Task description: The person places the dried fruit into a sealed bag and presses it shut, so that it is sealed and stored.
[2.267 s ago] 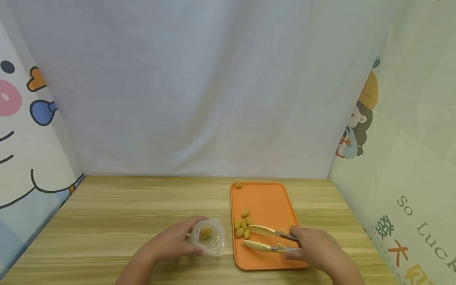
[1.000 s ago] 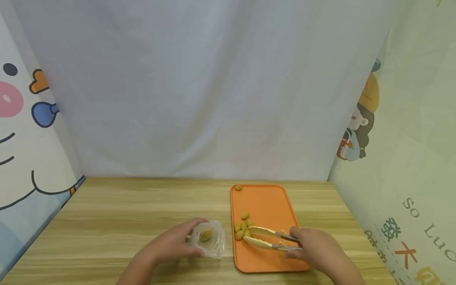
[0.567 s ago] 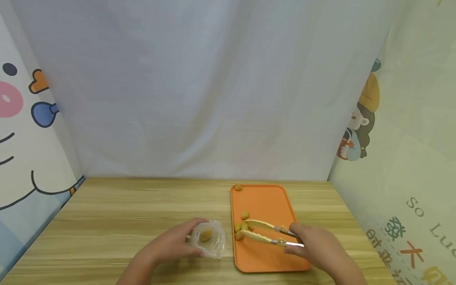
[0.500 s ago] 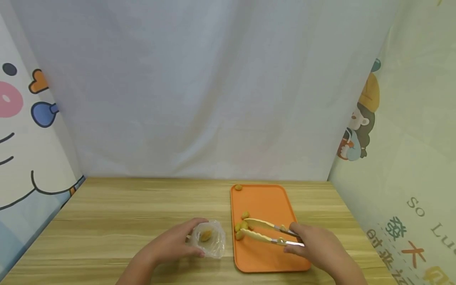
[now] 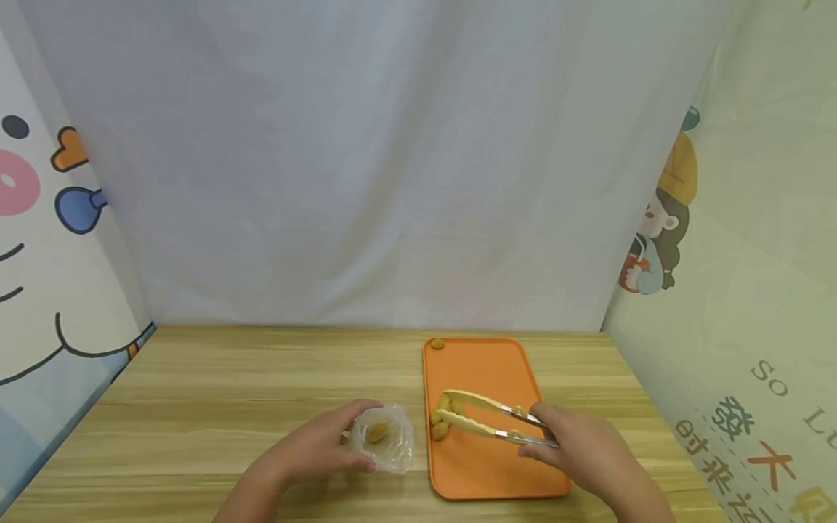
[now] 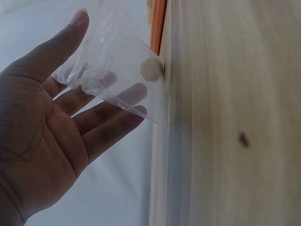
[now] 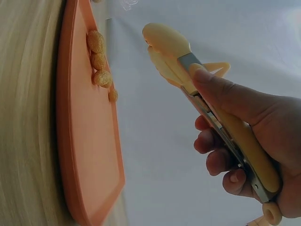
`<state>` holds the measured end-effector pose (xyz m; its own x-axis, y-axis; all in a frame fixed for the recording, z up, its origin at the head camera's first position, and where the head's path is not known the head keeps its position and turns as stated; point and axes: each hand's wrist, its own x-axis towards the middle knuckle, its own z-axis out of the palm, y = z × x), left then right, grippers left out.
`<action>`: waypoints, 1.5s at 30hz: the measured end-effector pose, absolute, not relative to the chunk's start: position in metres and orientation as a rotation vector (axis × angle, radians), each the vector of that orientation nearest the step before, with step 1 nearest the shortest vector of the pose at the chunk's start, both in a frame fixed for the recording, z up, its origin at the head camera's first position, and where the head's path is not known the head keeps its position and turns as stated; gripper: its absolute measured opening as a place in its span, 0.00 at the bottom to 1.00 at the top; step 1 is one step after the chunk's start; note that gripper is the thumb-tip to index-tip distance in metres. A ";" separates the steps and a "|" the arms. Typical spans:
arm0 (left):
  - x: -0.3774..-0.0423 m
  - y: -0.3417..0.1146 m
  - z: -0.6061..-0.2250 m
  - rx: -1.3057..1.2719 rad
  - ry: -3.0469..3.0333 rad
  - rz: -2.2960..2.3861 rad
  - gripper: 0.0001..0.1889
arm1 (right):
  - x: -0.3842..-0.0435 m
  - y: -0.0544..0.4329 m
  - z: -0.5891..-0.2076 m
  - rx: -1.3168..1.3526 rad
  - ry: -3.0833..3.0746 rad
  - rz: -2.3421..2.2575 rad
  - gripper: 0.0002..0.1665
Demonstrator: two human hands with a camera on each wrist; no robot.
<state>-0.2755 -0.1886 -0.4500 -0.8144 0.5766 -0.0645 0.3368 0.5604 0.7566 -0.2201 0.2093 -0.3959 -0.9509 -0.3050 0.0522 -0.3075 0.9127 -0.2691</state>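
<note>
A clear plastic bag (image 5: 397, 452) stands mouth-up on the table, and my left hand (image 5: 319, 444) curls round its left side. Through the film in the left wrist view shows one pale round lump (image 6: 151, 69) near the bottom. My right hand (image 5: 584, 444) grips metal tongs with cream-coloured tips (image 5: 472, 425), thumb on top of the upper arm. The tongs' arms are spread, their tips over a cluster of golden-brown, rough-skinned balls (image 5: 440, 431) at the left side of the orange tray (image 5: 493, 472). In the right wrist view nothing sits between the tong tips (image 7: 165, 41).
A single golden-brown ball (image 5: 437, 343) lies in the tray's far left corner. The wooden table (image 5: 248, 378) runs back to a pale hanging cloth (image 5: 327, 181). Printed cartoon sheets (image 5: 758, 240) hang at both sides.
My right hand has moved the tongs slightly left and farther back, from the front balls to over the rear ones, arms still spread. My left hand and the bag stay put.
</note>
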 end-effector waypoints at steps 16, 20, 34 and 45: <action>-0.274 -0.189 -0.449 0.763 2.487 1.123 0.43 | -0.214 0.202 -0.393 0.588 -2.931 0.386 0.21; -0.274 -0.188 -0.451 0.764 2.494 1.107 0.43 | -0.214 0.200 -0.392 0.615 -2.904 0.387 0.21; -0.276 -0.189 -0.449 0.789 2.494 1.107 0.43 | -0.214 0.190 -0.395 0.694 -2.856 0.384 0.22; -0.276 -0.188 -0.452 0.783 2.492 1.099 0.43 | -0.212 0.180 -0.400 0.765 -2.803 0.383 0.22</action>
<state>-0.2763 -0.1883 -0.4516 -0.8040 0.5918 -0.0574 0.3569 0.5575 0.7496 -0.2124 0.1802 -0.4001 -0.8431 -0.4664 0.2677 -0.5211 0.8314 -0.1928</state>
